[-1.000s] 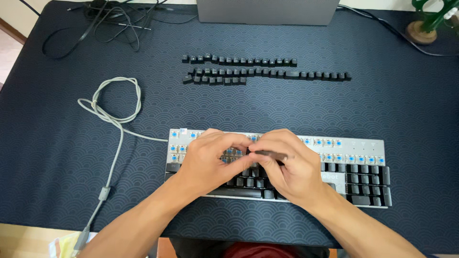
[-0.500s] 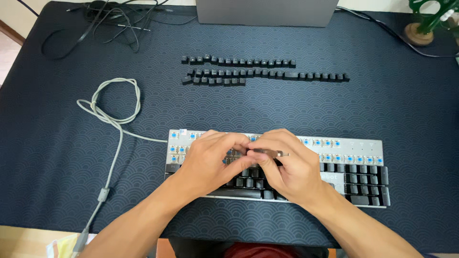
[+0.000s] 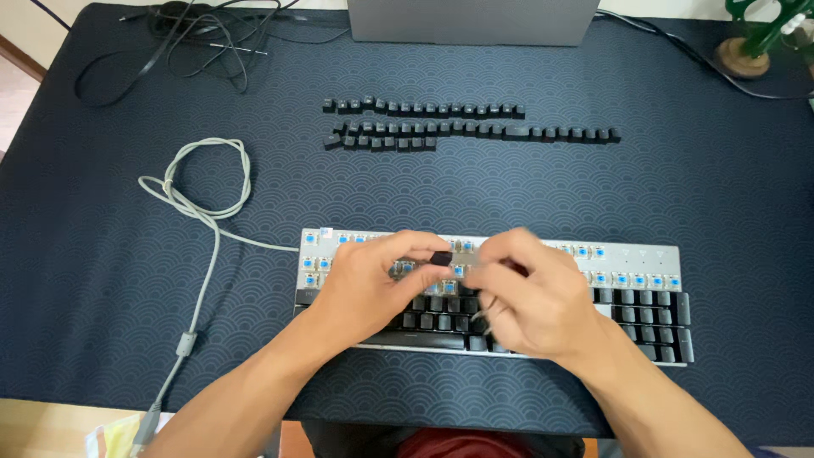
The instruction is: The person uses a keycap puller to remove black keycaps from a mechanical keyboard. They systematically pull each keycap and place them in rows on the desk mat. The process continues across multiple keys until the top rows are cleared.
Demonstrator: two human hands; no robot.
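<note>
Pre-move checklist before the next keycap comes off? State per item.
1. Loose keycap pinched in left hand fingertips: ok.
2. Right hand grip on puller tool: cannot tell, blurred.
3. Keyboard flat on the mat: ok.
4. Removed keycap rows laid out, apart from the hands: ok.
5. Grey cable coiled left, off the keys: ok.
6. Lower rows capped: not ok, caps remain.

Looks like a home desk or office. Bench (image 3: pixel 127 280) covered by dark patterned mat, with keyboard (image 3: pixel 627 280), cables (image 3: pixel 195 51), monitor base (image 3: pixel 472 21).
</note>
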